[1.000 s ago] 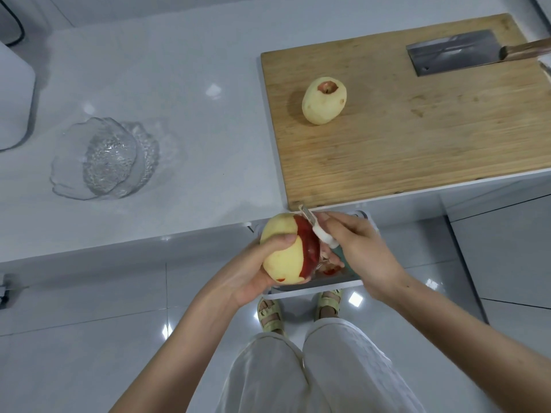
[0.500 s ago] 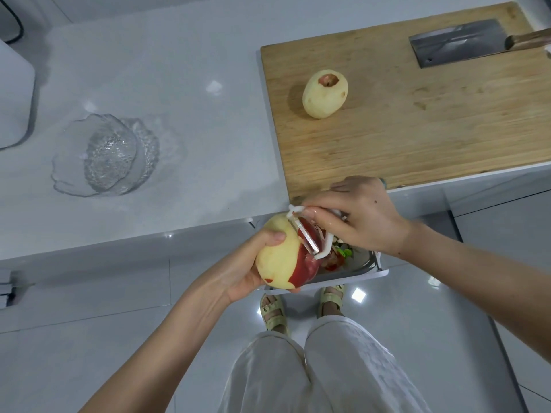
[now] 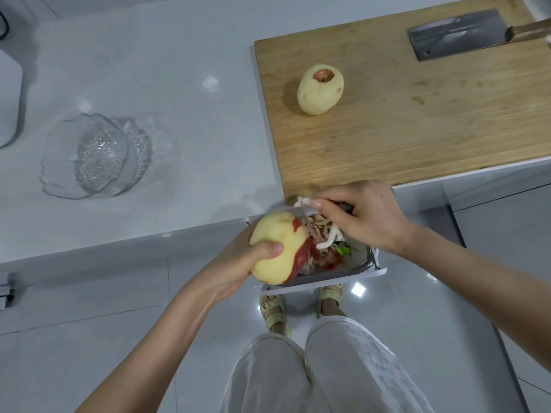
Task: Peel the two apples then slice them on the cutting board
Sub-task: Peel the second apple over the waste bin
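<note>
The left hand [image 3: 238, 265], thumb uppermost, grips the part-peeled apple [image 3: 275, 248] over a scrap bin [image 3: 328, 281], the right hand [image 3: 365, 216] curls round a white peeler [image 3: 328, 241] just beside it, while the peeled apple [image 3: 320, 89] lies on the cutting board [image 3: 417, 120].

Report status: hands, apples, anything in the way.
Left hand grips part-peeled apple over scrap bin. Right hand holds white peeler beside remaining red skin. Other apple peeled, whole, on cutting board. Cleaver lies on board's far corner, apart from it.
</note>
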The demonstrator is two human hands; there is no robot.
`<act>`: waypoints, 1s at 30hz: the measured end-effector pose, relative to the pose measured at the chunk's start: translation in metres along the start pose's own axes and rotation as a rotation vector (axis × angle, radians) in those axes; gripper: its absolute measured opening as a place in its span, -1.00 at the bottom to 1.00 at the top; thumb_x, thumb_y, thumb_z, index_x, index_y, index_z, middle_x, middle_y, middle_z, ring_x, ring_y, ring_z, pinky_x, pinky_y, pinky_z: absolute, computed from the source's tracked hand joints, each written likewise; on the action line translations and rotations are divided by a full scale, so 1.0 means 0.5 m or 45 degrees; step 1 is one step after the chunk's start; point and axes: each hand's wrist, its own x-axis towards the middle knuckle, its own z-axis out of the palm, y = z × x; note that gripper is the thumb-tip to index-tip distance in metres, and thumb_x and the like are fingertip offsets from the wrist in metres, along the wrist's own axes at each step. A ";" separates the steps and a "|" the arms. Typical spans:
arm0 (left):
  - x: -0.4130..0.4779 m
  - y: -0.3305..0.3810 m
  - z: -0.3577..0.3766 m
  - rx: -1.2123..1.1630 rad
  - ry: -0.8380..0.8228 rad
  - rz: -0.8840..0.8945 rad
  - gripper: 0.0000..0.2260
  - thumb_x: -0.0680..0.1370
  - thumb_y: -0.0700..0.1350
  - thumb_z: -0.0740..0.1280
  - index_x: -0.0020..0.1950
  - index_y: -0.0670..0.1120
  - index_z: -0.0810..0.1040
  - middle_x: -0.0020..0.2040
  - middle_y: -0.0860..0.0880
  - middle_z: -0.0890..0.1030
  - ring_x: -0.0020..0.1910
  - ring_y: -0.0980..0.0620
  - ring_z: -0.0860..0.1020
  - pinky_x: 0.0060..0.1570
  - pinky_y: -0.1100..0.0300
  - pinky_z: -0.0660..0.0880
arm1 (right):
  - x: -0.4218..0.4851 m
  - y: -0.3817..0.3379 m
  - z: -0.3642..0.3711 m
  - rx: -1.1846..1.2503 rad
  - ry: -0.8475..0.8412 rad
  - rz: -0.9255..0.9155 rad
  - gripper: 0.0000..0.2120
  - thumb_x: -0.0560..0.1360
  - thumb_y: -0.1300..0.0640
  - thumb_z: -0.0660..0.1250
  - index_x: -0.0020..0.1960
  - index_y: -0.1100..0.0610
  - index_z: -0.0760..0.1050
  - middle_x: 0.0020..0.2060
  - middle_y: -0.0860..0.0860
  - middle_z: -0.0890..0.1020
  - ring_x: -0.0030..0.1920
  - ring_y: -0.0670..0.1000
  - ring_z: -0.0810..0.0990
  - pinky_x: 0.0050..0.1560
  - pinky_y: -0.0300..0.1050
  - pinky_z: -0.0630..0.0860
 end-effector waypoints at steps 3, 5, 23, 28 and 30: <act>0.006 -0.003 0.007 0.073 -0.020 0.046 -0.36 0.12 0.08 0.42 0.20 0.01 0.47 -0.02 0.06 0.66 -0.01 0.06 0.62 -0.13 0.19 0.53 | 0.016 -0.021 0.006 -0.068 0.040 -0.200 -0.74 0.54 -0.02 0.23 -0.10 0.01 0.68 -0.49 -0.15 0.56 -0.47 -0.13 0.50 -0.47 -0.22 0.35; 0.010 -0.004 0.008 0.071 -0.020 0.071 -0.35 0.13 0.07 0.42 0.21 -0.03 0.47 -0.01 0.04 0.65 -0.02 0.05 0.61 -0.13 0.19 0.52 | 0.018 -0.017 0.012 -0.021 0.060 -0.247 -0.76 0.54 0.02 0.24 -0.10 0.04 0.68 -0.45 -0.11 0.60 -0.45 -0.10 0.53 -0.46 -0.18 0.40; 0.019 0.013 0.005 0.315 0.173 0.390 -0.35 0.15 0.13 0.45 0.21 0.13 0.35 0.15 0.16 0.47 0.07 0.28 0.52 -0.11 0.31 0.50 | -0.036 0.024 0.045 0.990 -0.553 1.310 -0.66 0.60 0.05 0.16 -0.26 0.02 0.59 -0.42 0.10 0.58 -0.52 -0.02 0.33 -0.46 -0.19 0.26; 0.025 -0.016 0.022 0.553 0.221 0.516 -0.29 0.22 0.12 0.47 0.29 0.16 0.25 0.20 0.37 0.35 0.21 0.28 0.40 0.08 0.39 0.43 | -0.042 -0.007 0.063 1.799 -0.545 1.480 -0.74 0.55 0.01 0.18 -0.26 0.10 0.44 -0.48 -0.01 0.42 -0.56 -0.07 0.27 -0.52 -0.22 0.20; 0.026 -0.027 0.024 0.589 0.211 0.475 -0.23 0.23 0.13 0.49 0.35 0.25 0.19 0.27 0.32 0.31 0.28 0.23 0.37 0.17 0.29 0.43 | -0.043 -0.013 0.076 1.805 -0.403 1.529 -0.69 0.58 0.02 0.15 -0.29 0.11 0.41 -0.49 -0.01 0.38 -0.57 -0.06 0.29 -0.53 -0.22 0.22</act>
